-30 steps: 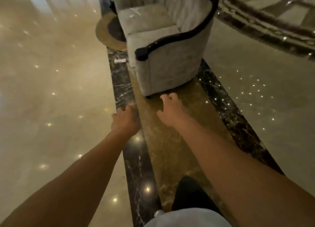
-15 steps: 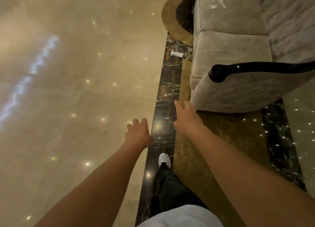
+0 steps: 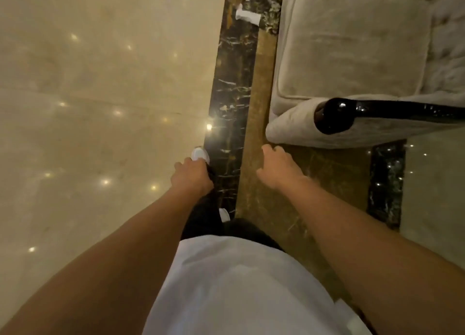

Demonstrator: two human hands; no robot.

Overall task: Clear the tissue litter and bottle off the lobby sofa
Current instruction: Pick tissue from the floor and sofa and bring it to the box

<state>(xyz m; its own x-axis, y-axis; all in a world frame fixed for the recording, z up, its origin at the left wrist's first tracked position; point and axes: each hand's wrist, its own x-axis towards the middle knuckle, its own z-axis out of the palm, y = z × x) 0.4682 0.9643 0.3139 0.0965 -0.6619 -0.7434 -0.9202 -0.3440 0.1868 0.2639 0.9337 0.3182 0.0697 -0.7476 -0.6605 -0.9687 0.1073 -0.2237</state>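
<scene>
A grey upholstered sofa [image 3: 339,57] with a glossy black armrest rail [image 3: 334,115] fills the upper right. Its near seat cushion shows no litter; the far cushion is out of frame. A white bottle [image 3: 247,17] lies on its side on the dark marble strip in front of the sofa, near the top edge. My left hand [image 3: 192,177] hangs empty over the floor with fingers loosely curled. Just short of the sofa's near corner, my right hand [image 3: 278,169] is also empty, its fingers spread.
Polished beige marble floor [image 3: 100,108] spreads to the left, bordered by a dark veined strip [image 3: 231,95] and a brown band [image 3: 261,95]. My white shoes [image 3: 200,154] and dark trousers stand on the strip. More dark border [image 3: 386,183] lies beside the sofa's end.
I have walked closer to the sofa and the view has tilted down. The far cushion with the white tissue has left the frame. Both hands stay empty.
</scene>
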